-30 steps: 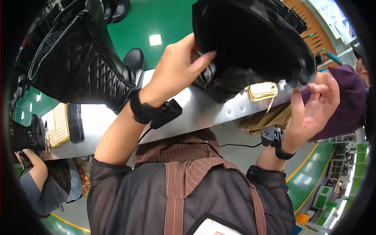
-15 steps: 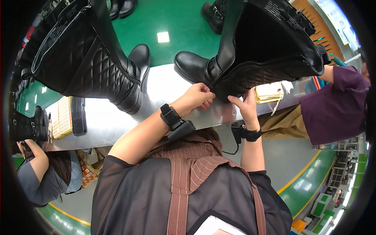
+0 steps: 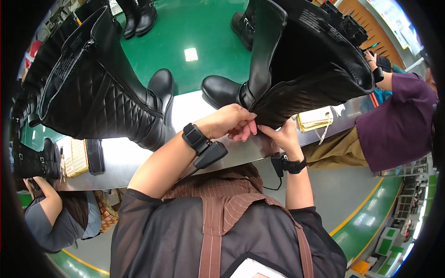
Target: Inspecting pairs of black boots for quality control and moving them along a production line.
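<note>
A: Left hand (image 3: 230, 121)?
B: Curled over the lower edge of the tall black boot (image 3: 296, 69), fingers (image 3: 241, 132) pinched together on the quilted shaft near its open top.

A: Right hand (image 3: 278, 134)?
B: Just beside the left, touching the same edge from below, fingers closed on the leather (thumb side hidden, so grip only partly seen).

A: And the boot itself?
B: Lying tilted across the grey desk (image 3: 139, 157), foot end toward the far side on the green belt (image 3: 185, 32), open top toward the right and raised off the surface. Buckled strap at the ankle.

A: Anything on the wrists?
B: Black wrist device (image 3: 204, 146) on the left forearm, a second black device (image 3: 287, 163) on the right wrist with a thin cable hanging down.

A: Nearby?
B: Second quilted boot (image 3: 102, 92) standing to the left, well apart from both hands, toe resting at the desk's far edge. Small yellow pad (image 3: 76, 157) and a dark flat case (image 3: 95, 156) left of it. Stack of yellowish tags (image 3: 315, 119) on the desk to the right, near the held boot's shaft.

A: Other people?
B: Purple sleeve (image 3: 398, 120) at the right edge, grey sleeve (image 3: 51, 222) at lower left. More black boots (image 3: 139, 16) farther along the belt.
</note>
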### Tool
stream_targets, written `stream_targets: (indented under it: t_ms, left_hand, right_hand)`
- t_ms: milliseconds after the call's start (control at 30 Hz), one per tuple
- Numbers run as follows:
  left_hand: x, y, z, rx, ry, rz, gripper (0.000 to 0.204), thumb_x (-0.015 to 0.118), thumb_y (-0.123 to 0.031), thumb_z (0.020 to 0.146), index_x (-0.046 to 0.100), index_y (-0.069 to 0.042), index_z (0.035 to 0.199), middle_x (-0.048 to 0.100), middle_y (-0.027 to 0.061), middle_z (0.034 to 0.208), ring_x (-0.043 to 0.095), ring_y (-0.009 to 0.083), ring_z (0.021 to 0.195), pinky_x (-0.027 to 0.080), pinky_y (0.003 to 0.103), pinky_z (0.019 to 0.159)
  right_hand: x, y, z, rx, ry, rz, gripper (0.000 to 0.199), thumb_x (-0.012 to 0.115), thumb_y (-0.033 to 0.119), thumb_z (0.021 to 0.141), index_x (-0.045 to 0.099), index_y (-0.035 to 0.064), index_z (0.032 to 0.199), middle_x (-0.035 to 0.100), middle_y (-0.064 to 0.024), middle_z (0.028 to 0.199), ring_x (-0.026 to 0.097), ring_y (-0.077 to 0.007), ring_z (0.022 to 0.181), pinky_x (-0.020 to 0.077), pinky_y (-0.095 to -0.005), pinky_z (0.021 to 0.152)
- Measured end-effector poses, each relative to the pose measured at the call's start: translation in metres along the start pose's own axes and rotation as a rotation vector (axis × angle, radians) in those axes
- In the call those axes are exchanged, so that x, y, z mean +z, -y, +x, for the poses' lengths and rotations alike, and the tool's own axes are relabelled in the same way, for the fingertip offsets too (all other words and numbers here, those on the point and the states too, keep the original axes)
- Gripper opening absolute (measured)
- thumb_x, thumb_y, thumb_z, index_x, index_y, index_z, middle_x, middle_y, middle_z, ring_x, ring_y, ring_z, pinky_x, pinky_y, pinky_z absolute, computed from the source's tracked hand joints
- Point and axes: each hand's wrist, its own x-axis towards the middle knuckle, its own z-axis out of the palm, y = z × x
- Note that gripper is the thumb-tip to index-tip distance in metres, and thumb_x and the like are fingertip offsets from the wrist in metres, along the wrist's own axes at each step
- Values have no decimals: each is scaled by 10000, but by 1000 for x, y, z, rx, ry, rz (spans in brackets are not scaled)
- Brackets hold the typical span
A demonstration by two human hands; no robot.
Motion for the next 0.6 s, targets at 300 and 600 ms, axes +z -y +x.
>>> stream_targets:
  t_ms: [300, 600]
  left_hand:
    - [20, -30, -24, -19, -69, -55, 369, 440, -247, 978, 631, -23, 753, 559, 50, 529, 474, 120, 410, 329, 243, 389]
    - [9, -13, -3, 166, -36, 146, 359, 435, -263, 1003, 660, -23, 858, 605, 51, 611, 532, 107, 515, 400, 229, 497]
  right_hand:
    - [4, -2, -2, 53, 38, 47, 552, 786, 64, 673, 583, 16, 1184, 671, -108, 1065, 634, -214, 999, 485, -343, 905]
    - [22, 57, 1, -248, -484, 125, 840, 845, 121, 676, 293, -55, 1284, 538, -167, 1164, 534, -220, 1079, 403, -357, 986]
